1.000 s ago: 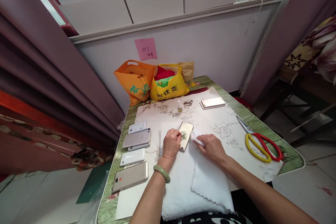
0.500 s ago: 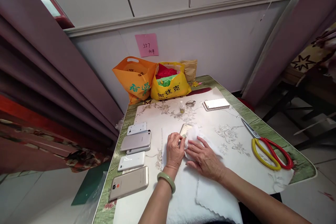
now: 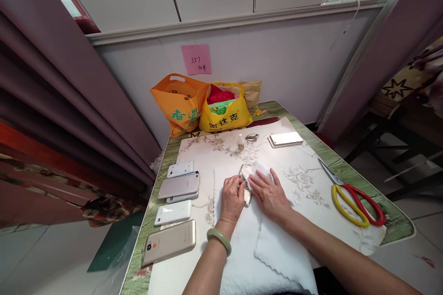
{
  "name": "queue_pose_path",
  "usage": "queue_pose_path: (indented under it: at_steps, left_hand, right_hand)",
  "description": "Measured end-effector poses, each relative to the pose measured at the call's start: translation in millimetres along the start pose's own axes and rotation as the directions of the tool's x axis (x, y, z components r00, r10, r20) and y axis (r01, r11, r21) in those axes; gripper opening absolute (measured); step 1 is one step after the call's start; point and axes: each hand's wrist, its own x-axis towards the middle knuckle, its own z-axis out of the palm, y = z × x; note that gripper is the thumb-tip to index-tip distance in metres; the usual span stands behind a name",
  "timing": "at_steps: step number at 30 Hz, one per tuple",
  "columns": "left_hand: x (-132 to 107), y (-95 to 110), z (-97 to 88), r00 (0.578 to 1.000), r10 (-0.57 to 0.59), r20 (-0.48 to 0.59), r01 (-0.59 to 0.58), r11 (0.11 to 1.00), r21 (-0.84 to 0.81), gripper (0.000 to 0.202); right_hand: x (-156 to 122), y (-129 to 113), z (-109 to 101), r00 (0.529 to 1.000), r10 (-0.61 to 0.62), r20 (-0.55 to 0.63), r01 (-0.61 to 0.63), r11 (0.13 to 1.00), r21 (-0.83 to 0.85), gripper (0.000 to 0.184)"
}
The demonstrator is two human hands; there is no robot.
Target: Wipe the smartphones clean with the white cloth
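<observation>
Half-hiding a flat gold phone (image 3: pixel 247 199), soft white cloth (image 3: pixel 260 168) is lying under the spread right hand (image 3: pixel 272 197), the left hand (image 3: pixel 231 198) curled, grip unclear.

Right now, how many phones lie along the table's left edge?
5 visible: a pale phone farthest back, a grey phone atop another phone, then a white phone, and nearest, a gold phone. More may hide beneath.
</observation>
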Motion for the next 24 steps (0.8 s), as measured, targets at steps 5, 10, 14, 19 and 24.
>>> queue_pose_path:
  at_steps: [5,10,14,19,24]
  left_hand:
    - [0,1,1.0,1.000,0.008,0.006,-0.008,1.000,0.028,0.014]
    - [0,2,0.6,1.000,0.028,-0.002,-0.028,0.998,0.049,0.011]
    - [-2,3,0.3,1.000,0.028,0.000,-0.027,0.998,0.060,0.010]
    - [-4,2,-0.6,1.000,0.018,0.015,-0.019,0.998,0.052,0.011]
    - [-2,4,-1.7,1.000,0.013,0.012,-0.013,0.999,0.050,0.010]
  right_hand:
    - [-26,-11,-3,0.996,-0.080,0.041,0.078,0.996,0.052,0.036]
    - [17,11,-12,0.993,0.082,0.090,-0.080,0.996,-0.030,0.037]
    - [33,10,-13,0.985,0.132,0.113,-0.122,0.988,-0.091,0.039]
    - [-4,-13,-9,0.996,0.020,0.090,-0.014,0.997,-0.071,0.039]
    - [-32,-25,-12,0.994,-0.094,0.064,0.091,0.995,0.041,0.034]
